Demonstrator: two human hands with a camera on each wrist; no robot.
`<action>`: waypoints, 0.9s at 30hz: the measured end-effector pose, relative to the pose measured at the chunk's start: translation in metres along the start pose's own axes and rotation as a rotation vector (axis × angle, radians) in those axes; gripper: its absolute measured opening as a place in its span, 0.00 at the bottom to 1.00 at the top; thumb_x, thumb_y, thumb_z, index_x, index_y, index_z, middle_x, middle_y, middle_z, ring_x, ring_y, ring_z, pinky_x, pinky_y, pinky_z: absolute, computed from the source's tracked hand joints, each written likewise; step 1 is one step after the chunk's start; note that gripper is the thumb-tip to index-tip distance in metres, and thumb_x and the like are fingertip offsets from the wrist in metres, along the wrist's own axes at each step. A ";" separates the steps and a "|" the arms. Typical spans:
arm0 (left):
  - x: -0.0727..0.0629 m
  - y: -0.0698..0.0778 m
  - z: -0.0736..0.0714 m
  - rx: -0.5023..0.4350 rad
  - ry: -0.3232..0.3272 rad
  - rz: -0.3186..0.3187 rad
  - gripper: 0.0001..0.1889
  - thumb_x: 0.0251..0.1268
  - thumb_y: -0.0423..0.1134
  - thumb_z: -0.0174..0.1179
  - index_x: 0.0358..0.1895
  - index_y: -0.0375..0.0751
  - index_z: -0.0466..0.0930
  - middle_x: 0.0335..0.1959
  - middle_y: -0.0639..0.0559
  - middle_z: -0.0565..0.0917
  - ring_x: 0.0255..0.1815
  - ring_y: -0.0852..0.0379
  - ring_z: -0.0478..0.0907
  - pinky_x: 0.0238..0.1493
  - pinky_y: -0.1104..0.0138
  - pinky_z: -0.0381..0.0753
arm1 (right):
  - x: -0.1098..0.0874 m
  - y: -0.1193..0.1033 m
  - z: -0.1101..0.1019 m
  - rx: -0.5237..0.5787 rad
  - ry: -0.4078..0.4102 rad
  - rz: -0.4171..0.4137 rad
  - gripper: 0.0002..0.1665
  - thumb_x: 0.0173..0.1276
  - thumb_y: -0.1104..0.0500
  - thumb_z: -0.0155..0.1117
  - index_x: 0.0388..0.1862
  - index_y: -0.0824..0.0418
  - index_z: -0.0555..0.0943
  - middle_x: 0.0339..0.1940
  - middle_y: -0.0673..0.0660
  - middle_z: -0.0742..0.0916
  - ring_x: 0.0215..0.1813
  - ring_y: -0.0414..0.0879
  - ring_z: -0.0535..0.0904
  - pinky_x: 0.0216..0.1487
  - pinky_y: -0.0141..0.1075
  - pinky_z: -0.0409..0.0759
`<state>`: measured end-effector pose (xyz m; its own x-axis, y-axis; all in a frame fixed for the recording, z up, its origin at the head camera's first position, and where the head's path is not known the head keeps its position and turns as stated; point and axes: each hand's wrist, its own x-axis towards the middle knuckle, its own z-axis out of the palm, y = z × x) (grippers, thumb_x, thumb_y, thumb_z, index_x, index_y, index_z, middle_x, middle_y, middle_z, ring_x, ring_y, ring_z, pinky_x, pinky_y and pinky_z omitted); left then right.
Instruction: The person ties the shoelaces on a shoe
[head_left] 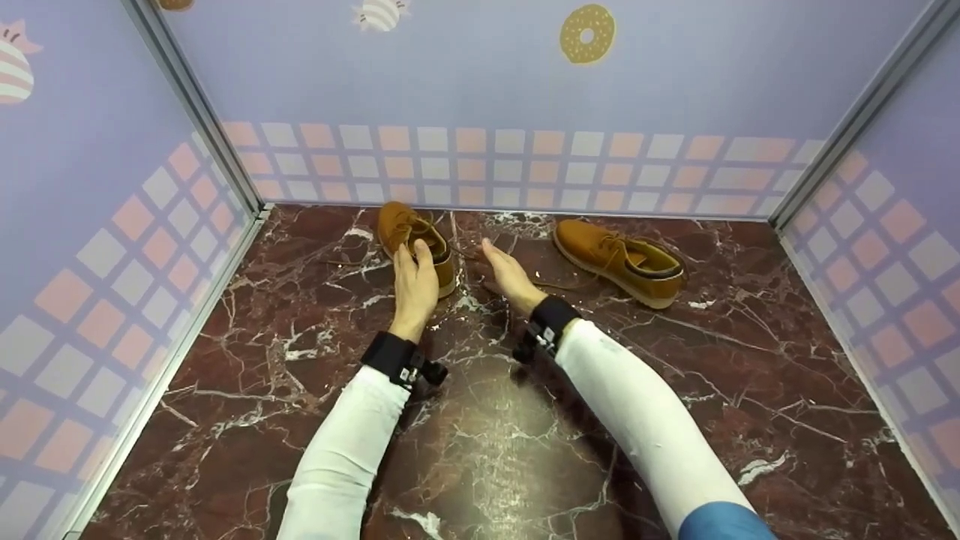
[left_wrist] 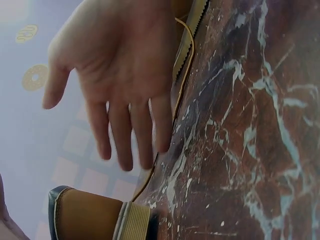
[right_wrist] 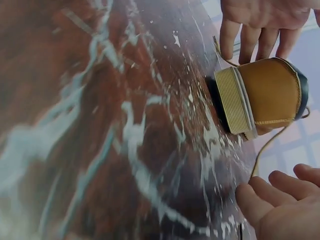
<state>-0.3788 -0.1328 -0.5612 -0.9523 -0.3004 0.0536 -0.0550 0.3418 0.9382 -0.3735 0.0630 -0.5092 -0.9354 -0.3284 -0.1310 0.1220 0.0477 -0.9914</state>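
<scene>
Brown shoe (head_left: pixel 401 225) stands between the two hands (head_left: pixel 417 289) (head_left: pixel 512 278), fingers extended on both, neither gripping it.

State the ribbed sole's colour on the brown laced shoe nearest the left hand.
Pale yellow; the ribbed sole shows best in the right wrist view.

first shoe (head_left: pixel 445 276) on floor (head_left: pixel 480 427) | second shoe (head_left: pixel 611 264) on floor, rightward | wall (head_left: pixel 480 82) behind both
</scene>
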 end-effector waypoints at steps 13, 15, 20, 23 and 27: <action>-0.004 0.021 -0.007 -0.148 0.045 -0.127 0.49 0.90 0.71 0.32 0.93 0.34 0.46 0.96 0.36 0.49 0.98 0.41 0.46 0.98 0.53 0.48 | 0.021 -0.007 0.024 0.159 -0.144 0.039 0.45 0.95 0.39 0.29 0.95 0.67 0.44 0.97 0.67 0.51 0.98 0.65 0.42 0.99 0.59 0.43; -0.015 0.033 -0.010 -0.176 0.035 -0.138 0.49 0.90 0.70 0.33 0.92 0.32 0.46 0.96 0.35 0.49 0.98 0.39 0.45 0.98 0.54 0.46 | 0.021 -0.007 0.027 0.184 -0.171 0.032 0.47 0.94 0.38 0.29 0.95 0.66 0.42 0.98 0.66 0.50 0.98 0.64 0.41 0.99 0.59 0.43; -0.024 0.046 -0.011 -0.202 0.018 -0.125 0.49 0.92 0.68 0.35 0.92 0.29 0.45 0.96 0.34 0.48 0.98 0.37 0.43 0.99 0.55 0.44 | 0.023 -0.006 0.034 0.209 -0.211 -0.002 0.47 0.93 0.38 0.26 0.95 0.67 0.45 0.97 0.67 0.54 0.98 0.64 0.47 0.98 0.57 0.50; -0.026 0.049 -0.012 -0.199 0.008 -0.129 0.49 0.91 0.68 0.35 0.92 0.29 0.43 0.96 0.34 0.46 0.98 0.38 0.41 0.99 0.55 0.43 | 0.023 -0.005 0.036 0.187 -0.237 -0.031 0.45 0.93 0.38 0.25 0.94 0.67 0.52 0.95 0.68 0.61 0.96 0.64 0.56 0.97 0.55 0.57; -0.010 0.032 -0.005 -0.137 -0.011 -0.146 0.51 0.89 0.73 0.33 0.93 0.34 0.43 0.96 0.36 0.44 0.98 0.41 0.40 0.99 0.55 0.43 | 0.022 -0.004 0.036 0.177 -0.248 -0.054 0.44 0.94 0.40 0.25 0.92 0.67 0.56 0.93 0.68 0.64 0.95 0.63 0.59 0.96 0.54 0.59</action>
<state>-0.3695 -0.1234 -0.5304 -0.9405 -0.3277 -0.0897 -0.1524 0.1710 0.9734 -0.3827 0.0219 -0.5084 -0.8353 -0.5472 -0.0537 0.1508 -0.1341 -0.9794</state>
